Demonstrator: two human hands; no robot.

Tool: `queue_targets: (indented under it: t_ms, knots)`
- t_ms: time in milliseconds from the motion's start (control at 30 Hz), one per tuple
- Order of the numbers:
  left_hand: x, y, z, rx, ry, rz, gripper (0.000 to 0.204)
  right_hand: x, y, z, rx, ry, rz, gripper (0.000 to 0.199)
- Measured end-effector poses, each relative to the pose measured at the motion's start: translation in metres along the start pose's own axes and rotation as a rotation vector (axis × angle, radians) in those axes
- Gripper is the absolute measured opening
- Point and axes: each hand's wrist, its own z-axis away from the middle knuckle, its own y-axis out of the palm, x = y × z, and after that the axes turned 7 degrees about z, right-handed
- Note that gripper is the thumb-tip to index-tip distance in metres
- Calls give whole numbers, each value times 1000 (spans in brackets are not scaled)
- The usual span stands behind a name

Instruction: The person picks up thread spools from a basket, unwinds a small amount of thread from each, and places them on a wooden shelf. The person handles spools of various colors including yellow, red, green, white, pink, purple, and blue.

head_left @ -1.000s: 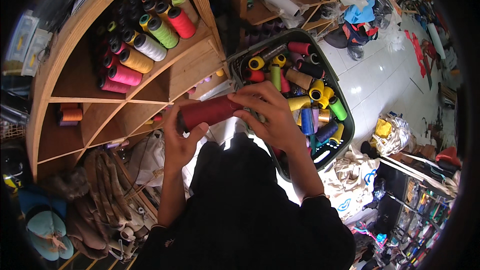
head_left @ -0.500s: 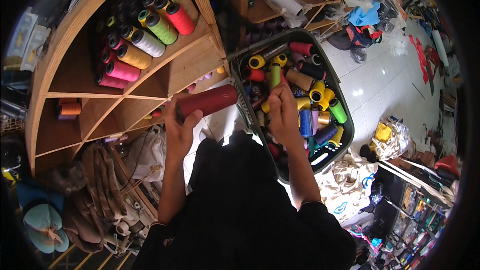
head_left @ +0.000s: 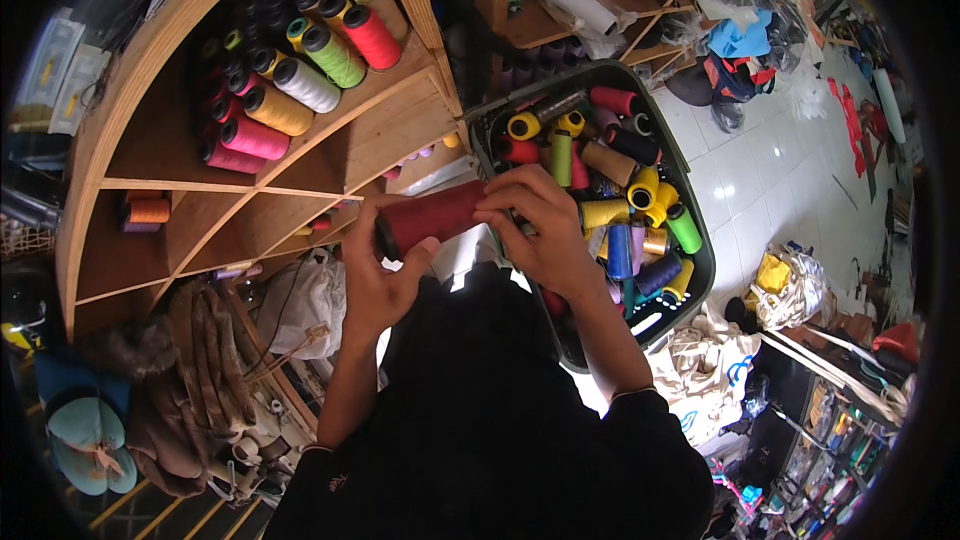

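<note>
A dark red thread spool (head_left: 432, 219) lies almost level in front of me, its right end slightly higher. My left hand (head_left: 384, 278) is closed around its left part, the thumb along the near side. At the spool's right end, my right hand (head_left: 540, 228) has its fingertips closed on the edge. Whether a loose thread is pinched there is too small to tell. Just right of this hand stands a dark plastic basket (head_left: 712, 262) full of thread spools in many colours, among them a bright green spool (head_left: 684, 228) and a blue spool (head_left: 619, 251).
On the left, a wooden shelf (head_left: 215, 202) holds rows of thread cones, including a red cone (head_left: 372, 38). White cloth bags (head_left: 705, 365) lie right of the basket. Plastic wrapping and a blue cloth (head_left: 740, 35) are heaped at the far right.
My right hand has left the space over the basket and moved left to the dark red spool's end. The left hand still holds the spool. The whole view has shifted slightly.
</note>
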Motion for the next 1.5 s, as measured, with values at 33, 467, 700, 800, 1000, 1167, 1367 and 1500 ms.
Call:
queue_targets:
  t_ms: [33,467,700,800,1000,1167,1367,1500]
  knots:
    - [1,1,0,-7,5,16,35,-2,1,0,6,-5,10,11]
    - [25,-25,2,-158,-128,520,31,-95,4,60,-294,430,750,25]
    - [0,-20,3,-119,104,319,49,-17,11,26,-61,463,-76,56]
    - [-4,-12,5,-141,162,206,49,27,33,5,-85,370,-517,56]
    - [2,-16,11,-232,468,-503,51,45,62,-10,28,528,-788,50]
    - [2,-19,9,-252,581,-582,51,27,67,2,62,654,-939,27]
    - [0,-19,8,-240,573,-589,53,22,74,10,-19,619,-879,17]
    - [3,-20,6,-247,571,-575,52,23,70,6,-10,560,-846,11]
